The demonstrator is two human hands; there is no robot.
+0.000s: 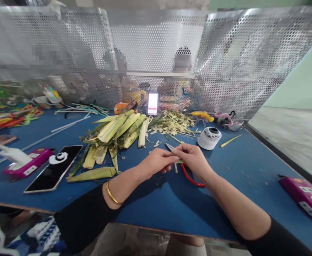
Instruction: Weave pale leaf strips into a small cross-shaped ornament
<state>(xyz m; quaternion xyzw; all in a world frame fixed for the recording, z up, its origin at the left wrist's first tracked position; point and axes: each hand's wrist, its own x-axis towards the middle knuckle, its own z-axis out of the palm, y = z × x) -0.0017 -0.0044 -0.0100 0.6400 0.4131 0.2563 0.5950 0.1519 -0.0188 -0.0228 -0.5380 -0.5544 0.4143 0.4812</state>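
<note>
My left hand (158,161) and my right hand (192,159) meet above the blue table, fingers pinched together. Between them is a pale corn husk strip (176,168), mostly covered by the fingers. Scissors with red handles (192,180) lie under and beside my right hand; their metal blade tip (169,146) shows past the fingers. Left of my hands is a pile of corn husks (121,129), with one loose husk (92,174) in front. Husk scraps (172,122) are heaped behind my hands. A white thread spool (209,138) stands to the right.
A dark-screened phone (54,169) and a purple power strip (29,161) lie at left; another purple power strip (304,197) is at right. At the back are a yellow glue gun (203,115), a lit phone (153,103) and a perforated metal screen (156,42), with people behind it.
</note>
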